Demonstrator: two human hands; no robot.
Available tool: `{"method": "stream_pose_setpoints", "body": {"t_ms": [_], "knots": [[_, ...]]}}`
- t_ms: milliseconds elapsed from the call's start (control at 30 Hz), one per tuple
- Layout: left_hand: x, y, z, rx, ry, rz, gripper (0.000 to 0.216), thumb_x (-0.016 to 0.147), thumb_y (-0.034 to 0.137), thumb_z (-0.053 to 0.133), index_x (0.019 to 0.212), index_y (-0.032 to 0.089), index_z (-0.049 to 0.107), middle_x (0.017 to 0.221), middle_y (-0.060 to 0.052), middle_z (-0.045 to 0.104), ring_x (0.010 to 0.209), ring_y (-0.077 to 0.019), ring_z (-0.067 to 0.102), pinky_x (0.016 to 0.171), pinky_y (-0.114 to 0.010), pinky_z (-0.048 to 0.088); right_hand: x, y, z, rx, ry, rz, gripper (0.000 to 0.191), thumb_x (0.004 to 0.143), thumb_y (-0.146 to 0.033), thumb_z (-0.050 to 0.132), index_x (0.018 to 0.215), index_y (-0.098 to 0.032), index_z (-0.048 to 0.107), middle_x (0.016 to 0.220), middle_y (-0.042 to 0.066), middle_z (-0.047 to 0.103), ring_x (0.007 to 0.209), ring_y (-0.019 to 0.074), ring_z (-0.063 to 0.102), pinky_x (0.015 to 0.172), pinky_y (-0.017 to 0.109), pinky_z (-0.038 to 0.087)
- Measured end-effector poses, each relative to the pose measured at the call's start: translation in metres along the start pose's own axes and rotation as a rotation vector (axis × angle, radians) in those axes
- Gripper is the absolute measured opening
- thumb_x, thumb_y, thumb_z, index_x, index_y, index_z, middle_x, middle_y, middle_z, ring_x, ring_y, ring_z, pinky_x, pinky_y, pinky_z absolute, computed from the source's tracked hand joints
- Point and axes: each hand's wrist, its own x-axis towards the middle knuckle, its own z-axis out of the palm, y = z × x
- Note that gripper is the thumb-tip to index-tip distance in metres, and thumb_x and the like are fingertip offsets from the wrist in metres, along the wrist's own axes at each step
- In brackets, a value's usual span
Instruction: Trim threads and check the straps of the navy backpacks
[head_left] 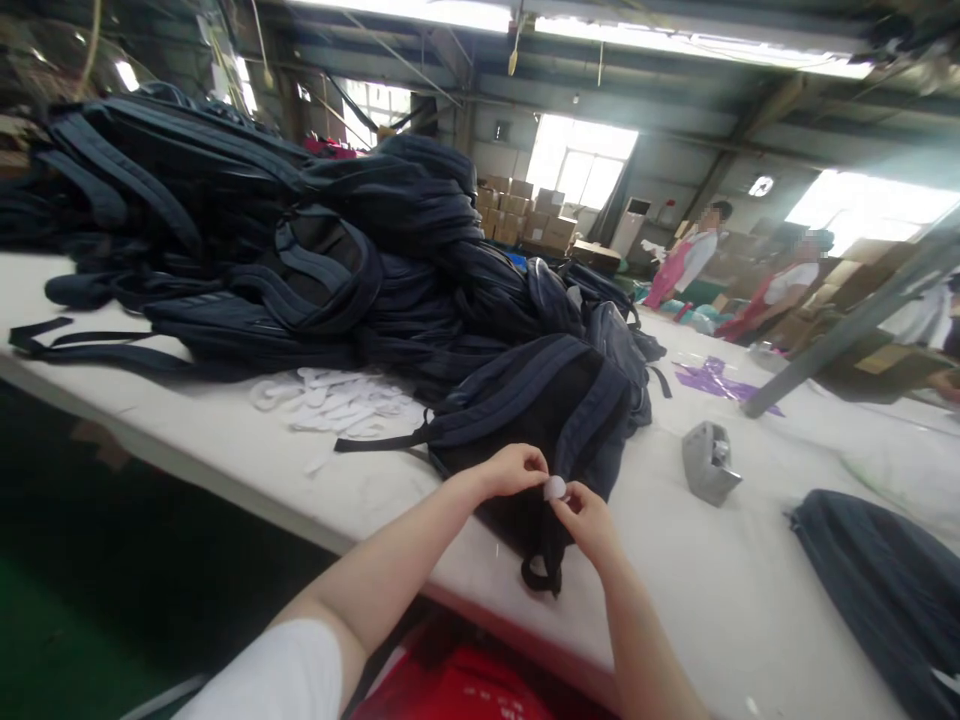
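Note:
A dark navy backpack (517, 390) lies on the table with its shoulder straps facing up. Over its top end, my left hand (517, 468) and my right hand (589, 518) meet with bent fingers. Between their fingertips is a small white tag (555, 488) with a rounded end, pinched from both sides. Just below my hands, the backpack's black top loop (541, 575) hangs near the table's front edge. Left of this backpack lies a loose heap of similar white tags (337, 402).
A large pile of navy backpacks (300, 250) covers the back left of the white table (405, 500). To the right are a grey tape dispenser (709, 462), purple plastic (716, 380), a slanted post (847, 315) and another dark bag (885, 580). Two people in pink aprons stand beyond.

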Motion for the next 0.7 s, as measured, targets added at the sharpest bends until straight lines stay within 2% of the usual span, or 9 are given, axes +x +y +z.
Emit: {"method": "stream_pose_setpoints", "body": {"t_ms": [167, 300, 400, 533, 600, 700], "knots": [[0.001, -0.006, -0.006, -0.068, 0.021, -0.052, 0.017, 0.080, 0.026, 0.055, 0.087, 0.013, 0.062, 0.068, -0.001, 0.059, 0.060, -0.0117, 0.058, 0.056, -0.023, 0.047, 0.000, 0.006, -0.001, 0.004, -0.015, 0.030, 0.022, 0.074, -0.042, 0.058, 0.071, -0.020, 0.057, 0.057, -0.005, 0.050, 0.053, 0.0122, 0.045, 0.053, 0.025, 0.034], [-0.004, -0.013, -0.003, -0.043, -0.010, -0.057, 0.027, 0.072, 0.015, 0.058, 0.099, 0.014, 0.066, 0.088, -0.005, 0.068, 0.063, -0.0116, 0.060, 0.061, -0.025, 0.050, 0.002, 0.008, 0.001, -0.008, -0.026, 0.035, 0.023, 0.074, -0.042, 0.058, 0.074, -0.019, 0.059, 0.058, -0.004, 0.051, 0.054, 0.0125, 0.045, 0.053, 0.025, 0.035], [-0.007, -0.016, -0.003, 0.096, -0.010, -0.004, 0.037, 0.068, 0.009, 0.059, 0.104, 0.016, 0.068, 0.101, -0.006, 0.069, 0.072, -0.0134, 0.062, 0.073, -0.027, 0.052, 0.002, 0.009, 0.003, -0.003, -0.013, 0.034, 0.022, 0.073, -0.041, 0.058, 0.073, -0.019, 0.059, 0.057, -0.005, 0.051, 0.053, 0.0123, 0.045, 0.052, 0.025, 0.034], [-0.009, -0.017, -0.010, 0.386, 0.140, 0.066, 0.036, 0.074, 0.015, 0.060, 0.108, 0.018, 0.068, 0.112, -0.009, 0.063, 0.080, -0.0171, 0.063, 0.084, -0.031, 0.050, 0.004, 0.017, 0.003, 0.035, -0.011, 0.044, 0.019, 0.072, -0.038, 0.054, 0.071, -0.020, 0.055, 0.056, -0.005, 0.049, 0.054, 0.0124, 0.044, 0.052, 0.025, 0.034], [-0.008, -0.019, -0.014, 0.496, 0.118, 0.099, 0.037, 0.073, 0.021, 0.066, 0.109, 0.019, 0.068, 0.111, -0.009, 0.063, 0.088, -0.0214, 0.063, 0.087, -0.033, 0.049, 0.004, 0.022, 0.002, 0.050, -0.007, 0.043, 0.018, 0.071, -0.038, 0.052, 0.070, -0.020, 0.055, 0.057, -0.005, 0.049, 0.054, 0.0129, 0.045, 0.053, 0.025, 0.036], [-0.006, -0.022, -0.013, 0.542, 0.012, 0.138, 0.031, 0.073, 0.030, 0.071, 0.103, 0.021, 0.072, 0.103, -0.007, 0.067, 0.093, -0.0234, 0.063, 0.087, -0.032, 0.048, 0.002, 0.024, 0.000, 0.085, 0.017, 0.048, 0.019, 0.070, -0.037, 0.052, 0.074, -0.019, 0.057, 0.060, -0.003, 0.053, 0.057, 0.0143, 0.048, 0.054, 0.026, 0.038]]}}
